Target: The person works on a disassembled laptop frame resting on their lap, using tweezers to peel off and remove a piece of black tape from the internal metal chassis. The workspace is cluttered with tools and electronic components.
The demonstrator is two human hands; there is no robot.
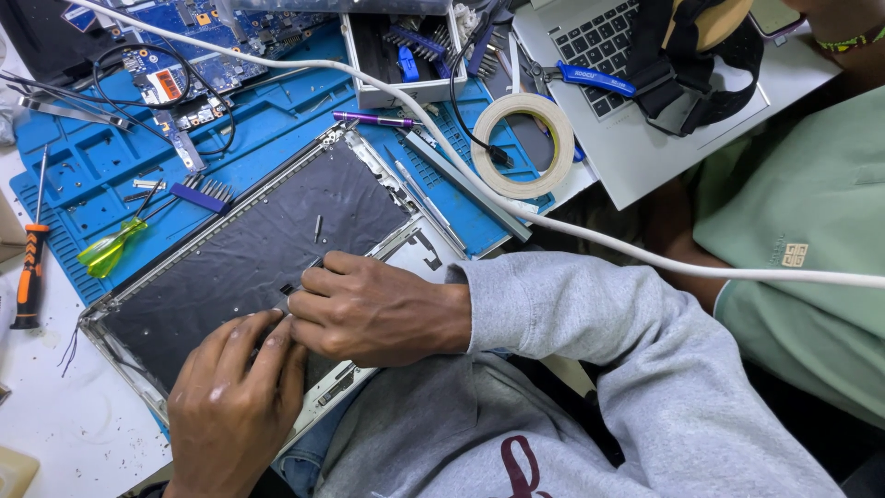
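An opened laptop shell (230, 249) lies tilted on the blue mat, its inside covered by black film. My right hand (378, 309) rests on its lower edge, fingers curled around a small dark part or tool tip at about the film's edge. My left hand (235, 406) presses beside it from below, fingertips meeting the same spot. What sits between the fingers is mostly hidden. A small loose screw (318, 228) lies on the film above my hands.
Blue work mat (83, 166) holds a circuit board (184, 55), a purple pen tool (373, 119), a tape roll (524, 145), a white parts box (406, 46). An orange-handled screwdriver (29, 267) lies left. A white cable (599, 242) crosses. Another person in green (811, 240) sits right beside a silver laptop (636, 120).
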